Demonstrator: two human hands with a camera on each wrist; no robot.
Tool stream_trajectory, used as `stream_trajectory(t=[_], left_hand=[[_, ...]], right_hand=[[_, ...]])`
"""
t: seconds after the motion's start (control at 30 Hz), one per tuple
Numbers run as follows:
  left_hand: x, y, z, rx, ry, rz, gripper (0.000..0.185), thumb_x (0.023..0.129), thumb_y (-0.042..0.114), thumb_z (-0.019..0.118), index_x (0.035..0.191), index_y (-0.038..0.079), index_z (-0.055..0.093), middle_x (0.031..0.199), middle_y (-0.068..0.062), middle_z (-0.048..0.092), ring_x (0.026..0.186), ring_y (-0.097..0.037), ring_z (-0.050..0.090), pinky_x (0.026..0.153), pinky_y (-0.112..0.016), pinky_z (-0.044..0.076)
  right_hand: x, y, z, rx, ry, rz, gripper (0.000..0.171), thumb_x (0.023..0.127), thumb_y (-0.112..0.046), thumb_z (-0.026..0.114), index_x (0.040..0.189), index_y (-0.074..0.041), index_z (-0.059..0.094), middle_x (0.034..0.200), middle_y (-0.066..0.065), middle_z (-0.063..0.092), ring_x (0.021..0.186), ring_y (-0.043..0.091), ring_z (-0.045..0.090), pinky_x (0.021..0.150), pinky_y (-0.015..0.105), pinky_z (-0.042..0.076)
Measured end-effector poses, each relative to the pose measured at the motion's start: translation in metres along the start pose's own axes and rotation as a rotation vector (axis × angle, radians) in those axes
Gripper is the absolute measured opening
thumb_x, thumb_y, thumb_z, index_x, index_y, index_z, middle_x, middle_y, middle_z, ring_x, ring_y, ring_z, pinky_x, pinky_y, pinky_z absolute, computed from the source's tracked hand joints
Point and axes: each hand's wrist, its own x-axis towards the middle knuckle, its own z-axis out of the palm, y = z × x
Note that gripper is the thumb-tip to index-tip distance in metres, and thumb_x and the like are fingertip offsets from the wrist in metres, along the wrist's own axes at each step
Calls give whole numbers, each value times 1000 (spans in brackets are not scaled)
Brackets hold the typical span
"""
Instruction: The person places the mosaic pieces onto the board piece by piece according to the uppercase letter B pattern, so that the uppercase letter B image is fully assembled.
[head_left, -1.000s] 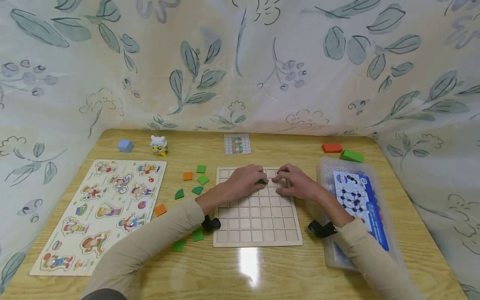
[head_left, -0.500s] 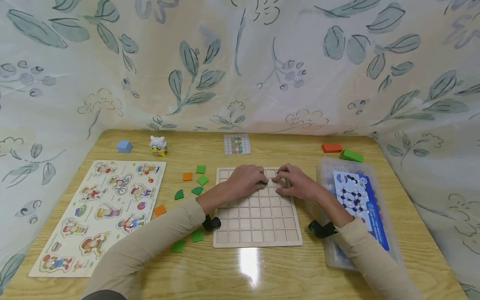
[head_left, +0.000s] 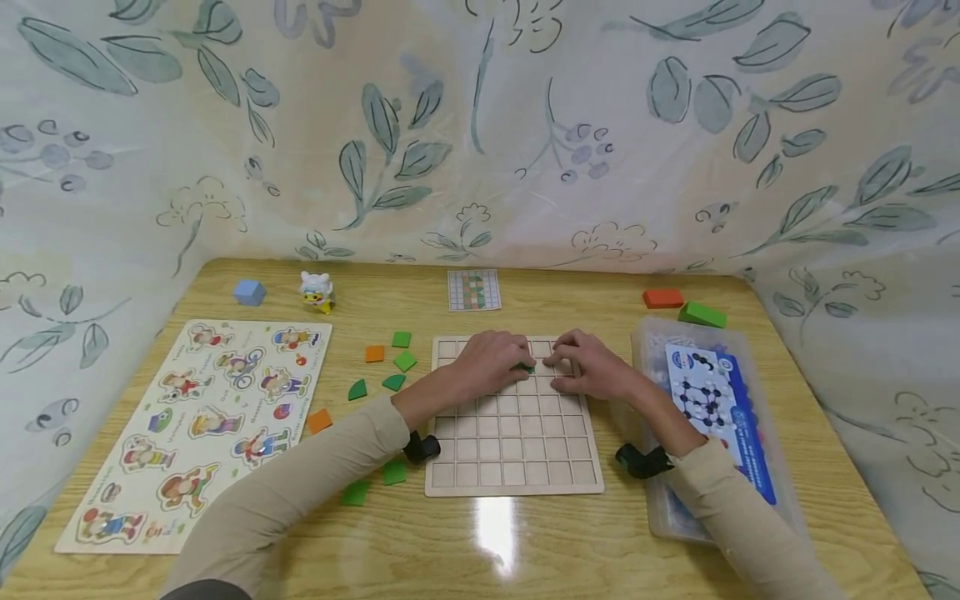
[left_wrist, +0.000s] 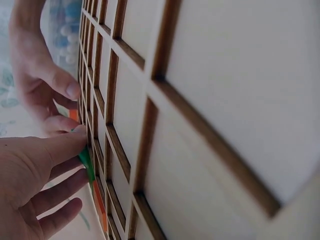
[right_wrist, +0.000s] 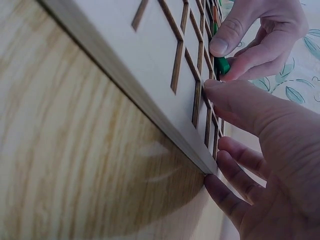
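Observation:
A wooden grid board (head_left: 504, 450) lies flat on the table, its rows of square cells walled by thin ridges. Over its upper part, my left hand (head_left: 486, 363) pinches a small green tile (right_wrist: 222, 65) between thumb and fingers, low over the cells. My right hand (head_left: 596, 367) rests at the upper right of the board; in the right wrist view its thumb lies on the grid and its spread fingertips touch the board's edge. An orange tile (left_wrist: 99, 204) sits in the grid near the left hand. The left hand covers several upper cells in the head view.
Left of the board lie loose green tiles (head_left: 405, 361) and orange tiles (head_left: 319, 420). A picture puzzle board (head_left: 217, 417) is farther left. A pattern card (head_left: 474, 289) lies behind the grid. At right stands a plastic case (head_left: 660, 517), with red (head_left: 663, 298) and green blocks (head_left: 702, 314) behind it.

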Motion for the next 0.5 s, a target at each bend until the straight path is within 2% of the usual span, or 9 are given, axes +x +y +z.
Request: stream_trajectory(t=[0.3,0.4,0.5], left_hand=[[-3,4,0,31,20,6,13,91,25,68,89,17,77,100,4,69,84,-11,65,70,-23,52],[-9,5,-4,32,15,39,13,94,24,65,94,16,75,110,0,66,95,-15,64,81,-27,53],[-23,8,-15,45,4,75,17,95,25,63,104,15,72,119,-3,64,106,-18,62,90,-30,51]], right_hand=[[0,0,0,9,-4,-3,26,86,-19,73,111,-10,69,123,18,51,113,35,48,90,48,40],[1,0,1,1,-4,2,26,86,-19,73,111,-10,70,123,18,52,112,35,48,90,49,41],[2,1,2,-6,-3,5,26,86,-19,73,111,-11,70,123,17,52,112,34,48,90,49,41]])
